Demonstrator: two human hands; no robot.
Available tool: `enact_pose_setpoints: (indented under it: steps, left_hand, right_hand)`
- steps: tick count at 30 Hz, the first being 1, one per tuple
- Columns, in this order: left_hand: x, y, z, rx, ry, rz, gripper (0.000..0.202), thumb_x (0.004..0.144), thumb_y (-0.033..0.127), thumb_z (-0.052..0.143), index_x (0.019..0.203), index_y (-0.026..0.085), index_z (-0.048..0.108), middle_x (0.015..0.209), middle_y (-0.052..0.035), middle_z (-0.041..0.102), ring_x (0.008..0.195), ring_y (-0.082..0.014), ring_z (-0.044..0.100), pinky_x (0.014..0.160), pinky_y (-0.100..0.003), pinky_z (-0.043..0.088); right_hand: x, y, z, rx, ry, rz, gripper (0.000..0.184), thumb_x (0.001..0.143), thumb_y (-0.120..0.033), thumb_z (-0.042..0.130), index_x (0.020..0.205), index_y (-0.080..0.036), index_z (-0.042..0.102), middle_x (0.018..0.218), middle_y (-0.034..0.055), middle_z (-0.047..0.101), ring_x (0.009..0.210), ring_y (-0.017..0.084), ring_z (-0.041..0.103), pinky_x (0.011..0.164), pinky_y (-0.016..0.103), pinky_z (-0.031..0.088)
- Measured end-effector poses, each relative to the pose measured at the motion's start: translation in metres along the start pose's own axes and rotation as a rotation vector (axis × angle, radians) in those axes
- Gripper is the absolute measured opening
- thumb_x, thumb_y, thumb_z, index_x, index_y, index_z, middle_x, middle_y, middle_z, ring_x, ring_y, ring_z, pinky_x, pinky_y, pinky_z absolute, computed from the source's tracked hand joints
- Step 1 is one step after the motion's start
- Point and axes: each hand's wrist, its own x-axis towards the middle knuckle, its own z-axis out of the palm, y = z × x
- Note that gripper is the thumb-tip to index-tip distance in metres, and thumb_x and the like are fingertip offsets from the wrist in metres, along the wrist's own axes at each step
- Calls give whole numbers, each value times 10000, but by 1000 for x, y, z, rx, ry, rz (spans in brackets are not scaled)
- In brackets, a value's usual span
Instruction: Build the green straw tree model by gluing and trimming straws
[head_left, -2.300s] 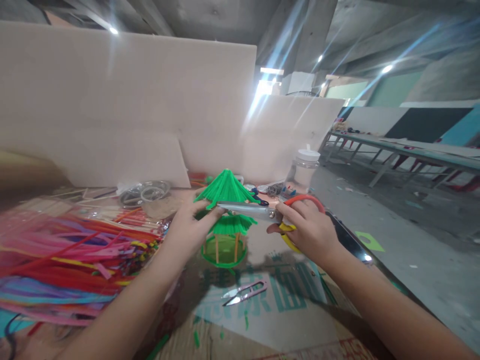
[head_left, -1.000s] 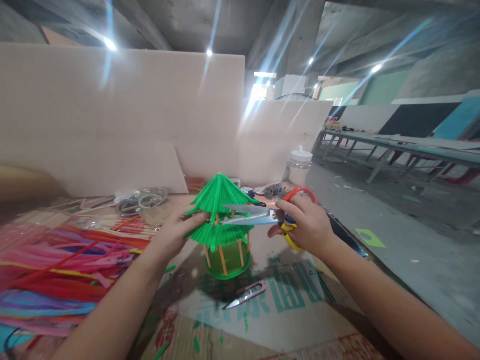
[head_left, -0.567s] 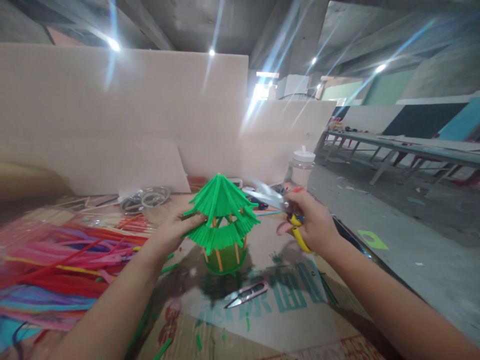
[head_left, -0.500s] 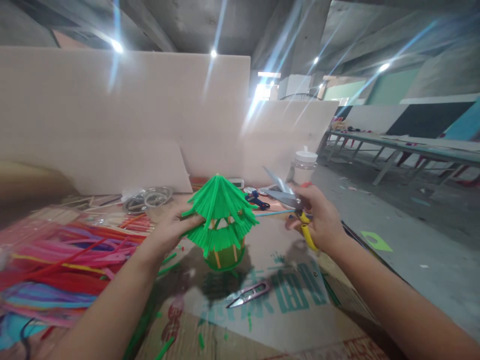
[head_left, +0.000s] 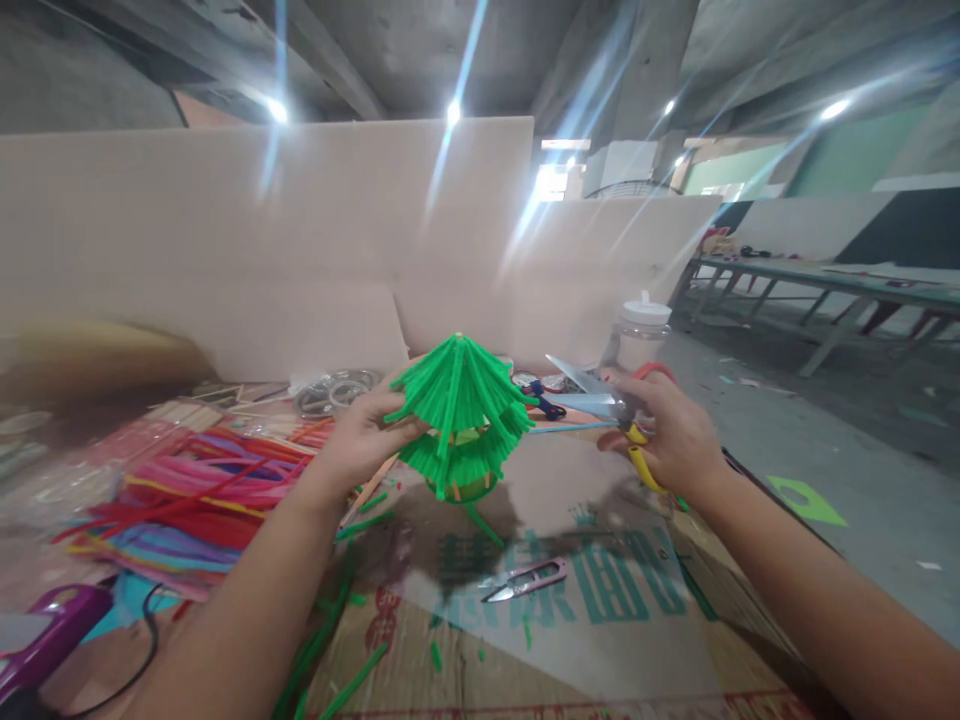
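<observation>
My left hand [head_left: 371, 435] grips the left side of a green two-tiered pagoda model [head_left: 459, 400], made of fuzzy pipe cleaners with thin wooden sticks showing beneath. The model is held above the cardboard, its pointed top upward. To its right, my right hand [head_left: 671, 430] is closed around scissors [head_left: 596, 395] with red and yellow handles. Their blades are spread and point left toward the roof edge, apart from it. Below the model, small pink thread snips [head_left: 529, 578] lie on the cardboard [head_left: 600, 650] among green pipe cleaner scraps [head_left: 356, 680].
Bundles of coloured pipe cleaners [head_left: 202, 490] lie at left, near a purple glue gun [head_left: 56, 640] with a black cord. Rolls of clear tape [head_left: 341, 390] sit behind. A lidded bottle [head_left: 643, 330] stands at back right, before a pale upright board [head_left: 262, 240].
The view has swung left, so things sit further right and the purple glue gun has come into view. The pagoda model is tilted slightly differently. Both hands keep their holds; the scissors' blades remain spread.
</observation>
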Motion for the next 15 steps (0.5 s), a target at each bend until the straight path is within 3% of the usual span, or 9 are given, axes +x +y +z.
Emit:
enact_pose_setpoints:
  steps: [7,15]
  left_hand:
    - [5,-28,4,-473,-194,-110,381,584,457,864,792,151,774,800,-87,755,875,-318,711,723,-349,558]
    - [1,-34,16,-570,-236,-246,349,551,389,905,793,162,796,661,-48,743,584,-225,689,587,-297,555]
  right_hand:
    - [2,-12,1,-22,3,-149,502,857,-599,619,1104,-168,553,824,69,575,701,211,533,593,312,414]
    - [4,-23,3,-62,61,-195,574,838,-635,619,1163,-167,545,782,61,570,679,208,521,596,307,399]
